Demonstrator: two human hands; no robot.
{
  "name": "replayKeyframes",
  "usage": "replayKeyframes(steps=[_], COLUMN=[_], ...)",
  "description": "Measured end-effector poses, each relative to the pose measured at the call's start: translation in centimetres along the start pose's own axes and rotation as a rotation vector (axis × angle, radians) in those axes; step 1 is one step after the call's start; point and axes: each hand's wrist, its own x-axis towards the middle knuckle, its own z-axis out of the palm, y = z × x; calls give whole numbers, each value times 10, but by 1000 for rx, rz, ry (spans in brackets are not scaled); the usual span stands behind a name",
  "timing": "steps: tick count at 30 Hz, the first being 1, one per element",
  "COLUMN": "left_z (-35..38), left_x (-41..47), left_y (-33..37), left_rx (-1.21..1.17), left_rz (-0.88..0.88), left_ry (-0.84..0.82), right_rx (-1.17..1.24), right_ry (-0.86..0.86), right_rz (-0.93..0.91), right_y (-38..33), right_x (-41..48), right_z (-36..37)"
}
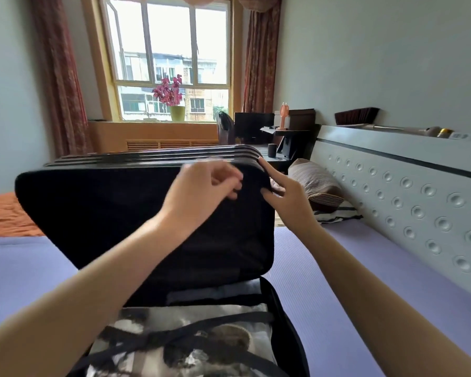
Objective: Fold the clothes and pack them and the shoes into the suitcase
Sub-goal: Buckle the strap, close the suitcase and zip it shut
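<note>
Right hand (286,193) pinches the corner rim of the raised suitcase lid (114,210); left hand (201,191), blurred, curls beside, grip unclear.

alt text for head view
The right hand holds the corner of a raised suitcase lid, the left hand blurred beside it. Patterned clothes lie strapped in the base, on a purple bed.
</note>
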Motion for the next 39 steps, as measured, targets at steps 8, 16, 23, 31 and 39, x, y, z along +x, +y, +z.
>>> replayKeyframes(steps=[8,16,23,31,39], left_z=[-37,-32,3,2,13], left_x=[43,22,-47,-94,-124], left_y=[18,11,23,16,22], left_rx=[565,747,769,619,691], left_rz=[27,-98,110,169,114], left_ry=[-546,-712,-554,-540,-611], right_rx=[-47,177,808,989,689], right_ry=[-38,-130,-52,-44,-230], right_rz=[-8,93,891,799,733], right_y=[-23,-33,-43,-57,-65], right_x=[-37,-84,-120,-154,-214], right_z=[-3,-17,-38,-23,-27])
